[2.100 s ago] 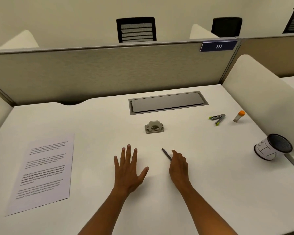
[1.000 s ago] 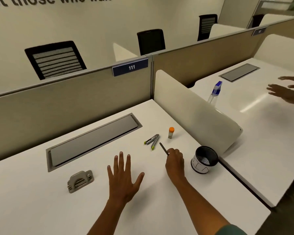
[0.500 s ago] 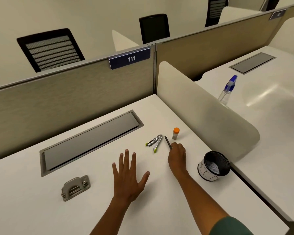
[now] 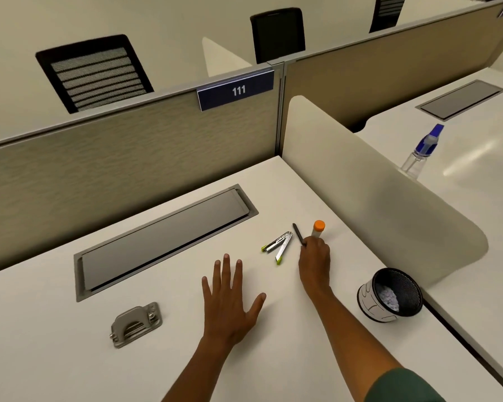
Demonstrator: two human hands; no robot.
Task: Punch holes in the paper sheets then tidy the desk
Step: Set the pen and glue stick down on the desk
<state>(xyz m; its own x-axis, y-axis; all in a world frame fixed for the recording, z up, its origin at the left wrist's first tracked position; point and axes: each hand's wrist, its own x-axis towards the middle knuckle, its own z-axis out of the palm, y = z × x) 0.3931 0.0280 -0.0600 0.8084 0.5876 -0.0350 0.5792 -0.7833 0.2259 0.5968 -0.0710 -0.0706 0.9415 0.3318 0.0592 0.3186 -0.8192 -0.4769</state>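
My right hand (image 4: 314,262) is closed around a thin dark pen (image 4: 298,233), whose tip points away from me. Its fingers reach the base of an orange-capped glue stick (image 4: 318,228) standing on the white desk (image 4: 273,358); whether they grip it I cannot tell. My left hand (image 4: 229,300) rests flat on the desk, fingers spread, holding nothing. A metal hole punch (image 4: 136,323) sits to the left of that hand. An opened silver stapler with green ends (image 4: 278,246) lies just left of the pen. The paper sheets are out of view.
A black mesh cup (image 4: 391,294) with white scraps inside stands at the right near the curved white divider (image 4: 375,192). A grey cable hatch (image 4: 163,236) is set in the desk at the back. A spray bottle (image 4: 421,152) stands on the neighbouring desk.
My right hand has carried the pen from the middle of the desk to the right, up to the glue stick. The view has swung right, so the paper sheets have left the frame.
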